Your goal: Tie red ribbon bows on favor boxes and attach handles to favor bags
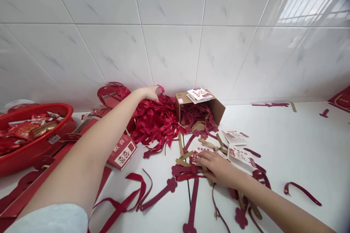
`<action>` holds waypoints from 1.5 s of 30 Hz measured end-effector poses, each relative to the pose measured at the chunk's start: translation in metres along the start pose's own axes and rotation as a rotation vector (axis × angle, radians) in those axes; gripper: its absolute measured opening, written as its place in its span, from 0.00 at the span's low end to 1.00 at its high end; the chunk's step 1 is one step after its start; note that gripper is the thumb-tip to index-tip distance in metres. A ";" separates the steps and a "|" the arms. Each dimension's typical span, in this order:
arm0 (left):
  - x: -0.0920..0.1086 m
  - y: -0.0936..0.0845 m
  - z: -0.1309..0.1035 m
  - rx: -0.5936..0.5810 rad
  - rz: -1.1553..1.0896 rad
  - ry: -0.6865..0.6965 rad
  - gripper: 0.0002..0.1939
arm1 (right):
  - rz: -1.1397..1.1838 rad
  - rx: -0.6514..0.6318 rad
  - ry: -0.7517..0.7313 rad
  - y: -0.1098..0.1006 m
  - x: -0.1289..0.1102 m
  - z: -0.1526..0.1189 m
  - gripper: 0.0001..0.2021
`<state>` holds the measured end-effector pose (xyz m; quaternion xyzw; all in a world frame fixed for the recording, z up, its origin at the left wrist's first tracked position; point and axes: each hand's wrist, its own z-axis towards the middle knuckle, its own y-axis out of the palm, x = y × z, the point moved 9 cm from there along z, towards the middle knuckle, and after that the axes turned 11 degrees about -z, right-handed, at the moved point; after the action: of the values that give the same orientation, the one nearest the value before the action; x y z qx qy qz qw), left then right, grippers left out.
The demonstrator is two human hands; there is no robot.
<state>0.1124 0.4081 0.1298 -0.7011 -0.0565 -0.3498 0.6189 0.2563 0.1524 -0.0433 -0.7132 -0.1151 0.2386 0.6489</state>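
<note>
My left hand (pixel 153 93) reaches to the back of a heap of red ribbons (pixel 157 120) by the wall, its fingers closed on a bit of red ribbon. My right hand (pixel 216 167) lies with fingers spread over printed white cards (pixel 202 150) and dark red and gold straps. Right of that hand are more white cards (pixel 242 156). An open cardboard box (pixel 218 111) on its side, behind my right hand, spills dark red straps (pixel 195 114). Folded cards (pixel 199 94) rest on top of the box. A red gift box (pixel 124 153) sits beside my left forearm.
A red basin (pixel 64 111) of wrapped sweets stands at the far left. Loose ribbons (pixel 123 207) and flower-ended straps (pixel 194 204) lie on the white table (pixel 308 145) in front. A tiled wall (pixel 172 51) bounds the back. Another red item (pixel 341 98) sits at the right edge.
</note>
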 end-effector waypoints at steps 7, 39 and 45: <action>0.047 0.111 -0.113 -0.363 0.034 0.238 0.12 | 0.083 0.108 0.044 -0.007 0.020 -0.025 0.19; 0.063 -0.067 -0.083 -0.040 0.151 0.040 0.16 | 0.338 0.922 0.320 -0.192 0.023 -0.161 0.13; 0.063 -0.065 -0.098 0.290 0.229 0.098 0.23 | 0.238 0.884 0.412 -0.181 0.043 -0.162 0.14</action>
<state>0.0850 0.3120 0.2183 -0.5885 0.0040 -0.2987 0.7513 0.3989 0.0559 0.1332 -0.4104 0.2095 0.1911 0.8667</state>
